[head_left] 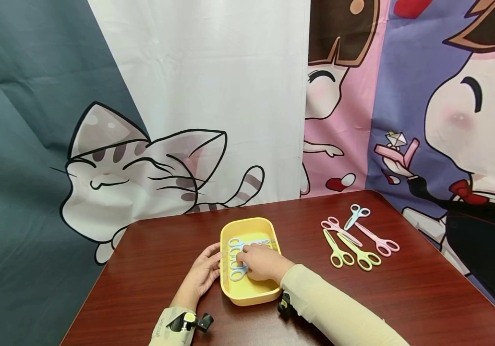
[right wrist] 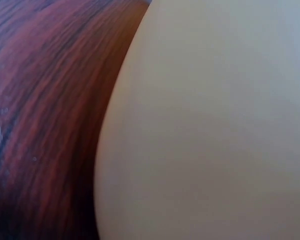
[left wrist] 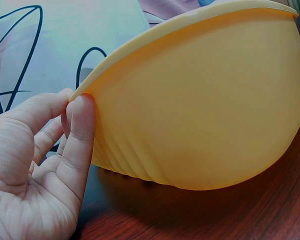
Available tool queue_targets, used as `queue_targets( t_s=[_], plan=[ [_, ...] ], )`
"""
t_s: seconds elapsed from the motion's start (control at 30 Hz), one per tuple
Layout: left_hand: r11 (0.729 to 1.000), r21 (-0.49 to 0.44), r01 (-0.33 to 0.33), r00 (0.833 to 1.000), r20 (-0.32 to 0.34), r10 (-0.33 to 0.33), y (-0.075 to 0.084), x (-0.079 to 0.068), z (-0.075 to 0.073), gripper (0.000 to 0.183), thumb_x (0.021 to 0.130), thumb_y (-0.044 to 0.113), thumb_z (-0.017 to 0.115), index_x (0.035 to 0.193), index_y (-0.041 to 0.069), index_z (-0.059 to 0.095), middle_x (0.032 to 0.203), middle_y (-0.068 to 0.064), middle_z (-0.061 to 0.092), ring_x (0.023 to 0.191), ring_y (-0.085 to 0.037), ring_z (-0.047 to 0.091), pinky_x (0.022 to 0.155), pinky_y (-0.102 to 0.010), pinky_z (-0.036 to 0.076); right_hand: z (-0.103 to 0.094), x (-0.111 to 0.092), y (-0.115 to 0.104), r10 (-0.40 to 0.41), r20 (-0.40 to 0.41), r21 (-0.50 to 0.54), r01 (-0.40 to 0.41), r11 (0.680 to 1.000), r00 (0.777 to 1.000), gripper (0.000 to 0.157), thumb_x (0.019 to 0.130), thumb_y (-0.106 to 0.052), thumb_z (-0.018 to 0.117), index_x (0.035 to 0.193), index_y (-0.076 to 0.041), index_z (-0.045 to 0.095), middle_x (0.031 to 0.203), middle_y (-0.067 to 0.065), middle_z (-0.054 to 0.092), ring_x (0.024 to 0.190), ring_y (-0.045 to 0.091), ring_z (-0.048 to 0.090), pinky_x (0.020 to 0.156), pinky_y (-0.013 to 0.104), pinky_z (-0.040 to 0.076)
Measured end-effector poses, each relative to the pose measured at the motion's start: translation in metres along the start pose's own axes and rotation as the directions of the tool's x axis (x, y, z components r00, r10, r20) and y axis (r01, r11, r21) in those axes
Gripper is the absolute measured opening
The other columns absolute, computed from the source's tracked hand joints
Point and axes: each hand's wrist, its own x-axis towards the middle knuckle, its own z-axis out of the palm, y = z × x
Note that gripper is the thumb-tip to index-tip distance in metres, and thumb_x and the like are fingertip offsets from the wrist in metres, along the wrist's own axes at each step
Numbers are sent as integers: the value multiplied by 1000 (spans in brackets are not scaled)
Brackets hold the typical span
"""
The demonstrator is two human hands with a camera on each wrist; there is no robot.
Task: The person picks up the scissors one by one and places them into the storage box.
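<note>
A yellow plastic basket [head_left: 251, 300] sits on the table, with blue scissors [head_left: 237, 275] and further pairs lying inside, their handles toward its left side. My right hand [head_left: 262, 262] reaches into the basket, its bent fingers and thumb gripping the blue scissors near the handles and hiding their blades. My left hand [head_left: 206, 269] is at the basket's left side. In the left wrist view, fairly straight fingers of my left hand [left wrist: 55, 155] touch the basket wall [left wrist: 200, 100] just under the rim. Only the basket's blurred outer wall [right wrist: 200, 125] and tabletop fill the right wrist view.
On the right of the dark red wooden table [head_left: 156, 259] lie several loose scissors: a light blue pair [head_left: 355, 216], pink pairs [head_left: 377, 239] and yellow-green pairs [head_left: 338, 251]. A cartoon-printed cloth [head_left: 230, 96] hangs behind the table's back edge.
</note>
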Motion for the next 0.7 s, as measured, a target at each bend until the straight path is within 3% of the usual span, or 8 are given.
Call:
queue_targets(
  t_s=[0.7],
  plan=[
    [1000, 2, 6, 1000, -14, -6, 1, 0, 1, 48, 103, 2, 52, 148, 3, 35, 94, -4, 67, 68, -7, 65, 60, -18, 57, 2, 1, 2, 16, 5, -1, -16, 1000, 1000, 25, 81, -18, 78, 100, -29, 66, 104, -5, 57, 98, 16, 56, 87, 36, 52]
  ],
)
